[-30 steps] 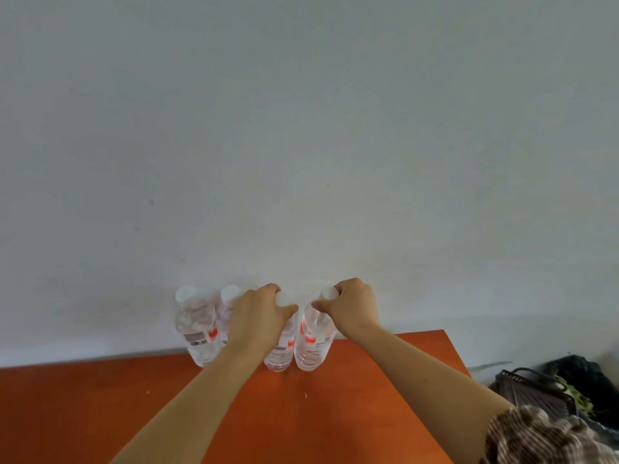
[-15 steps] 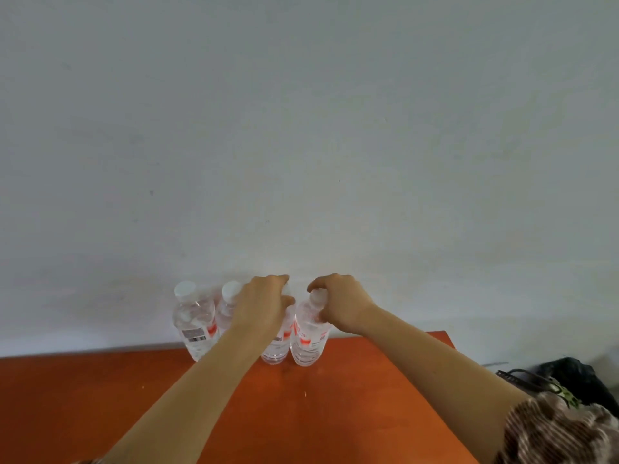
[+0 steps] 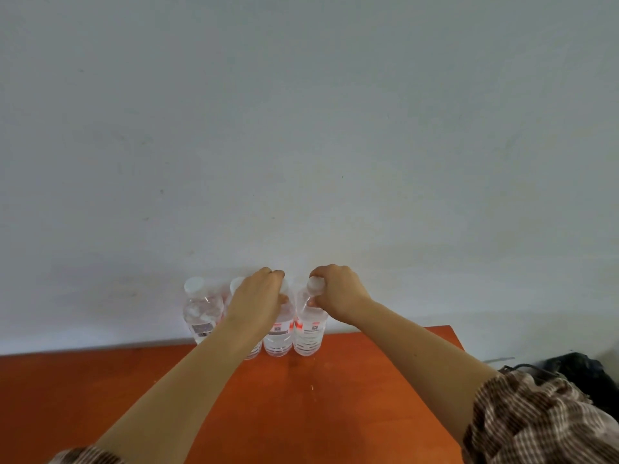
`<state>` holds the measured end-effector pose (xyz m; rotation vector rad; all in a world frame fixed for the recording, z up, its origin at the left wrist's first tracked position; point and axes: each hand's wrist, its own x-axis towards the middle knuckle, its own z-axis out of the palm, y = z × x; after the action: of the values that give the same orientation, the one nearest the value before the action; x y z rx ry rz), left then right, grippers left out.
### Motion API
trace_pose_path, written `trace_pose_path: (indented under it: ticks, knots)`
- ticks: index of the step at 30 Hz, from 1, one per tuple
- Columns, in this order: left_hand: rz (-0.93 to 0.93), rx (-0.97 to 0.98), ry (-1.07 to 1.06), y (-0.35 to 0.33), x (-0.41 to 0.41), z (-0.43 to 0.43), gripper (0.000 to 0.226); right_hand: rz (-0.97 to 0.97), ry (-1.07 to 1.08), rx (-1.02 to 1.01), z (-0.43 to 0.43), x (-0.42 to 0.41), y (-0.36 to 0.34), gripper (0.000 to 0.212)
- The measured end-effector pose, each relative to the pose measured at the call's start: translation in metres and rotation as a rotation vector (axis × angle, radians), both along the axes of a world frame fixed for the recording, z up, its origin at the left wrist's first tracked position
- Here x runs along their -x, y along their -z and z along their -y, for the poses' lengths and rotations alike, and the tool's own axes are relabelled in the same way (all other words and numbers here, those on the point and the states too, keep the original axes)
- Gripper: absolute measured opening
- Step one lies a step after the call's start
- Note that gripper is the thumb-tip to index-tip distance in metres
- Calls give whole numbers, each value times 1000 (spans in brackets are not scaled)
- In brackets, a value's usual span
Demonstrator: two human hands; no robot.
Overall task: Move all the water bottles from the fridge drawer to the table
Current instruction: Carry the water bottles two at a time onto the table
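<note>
Four bottles: standing upright in a tight row at the far edge of the orange table [image 3: 301, 413], against the white wall [image 3: 301, 128].
Free bottles: the leftmost bottle [image 3: 202, 311] and second bottle [image 3: 237, 283] are standing untouched, the second half hidden behind the left wrist.
Tipping risk: the bottles are sitting so close that a wrist or knuckle lifting away carelessly is likely to be knocking a neighbour over, probably toppling the rest of the row.
Release risk: both grips are sitting high, at the caps, so letting go before a base is sitting flat is risking a wobble.
Edge risk: the rightmost bottle [image 3: 310, 333] is standing near the table's right side, where a fall could be sending it down toward the dark bag [image 3: 576, 370].
Left hand [image 3: 258, 296]: curling over the top of the third bottle [image 3: 278, 336], fingers wrapping its cap.
Right hand [image 3: 338, 293]: curling round the neck of the rightmost bottle, just under its white cap.
Fridge drawer: not showing in this view.
</note>
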<state>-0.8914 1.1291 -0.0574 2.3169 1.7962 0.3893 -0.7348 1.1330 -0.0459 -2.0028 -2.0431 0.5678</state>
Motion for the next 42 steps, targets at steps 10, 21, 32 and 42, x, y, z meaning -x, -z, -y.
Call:
trace_pose_path:
  ticks: [10, 21, 32, 42]
  knots:
    - [-36, -56, 10, -10, -8, 20, 48, -184, 75, 66, 23, -18, 9, 71]
    - [94, -85, 86, 11, -108, 109, 37, 164, 177, -59, 170, -110, 2, 50]
    - [3, 75, 458, 0, -302, 338, 39, 251, 598, -15, 465, -269, -9, 59]
    - [25, 36, 911, -19, -448, 638, 42, 306, 1059, 69, 804, -353, -22, 62]
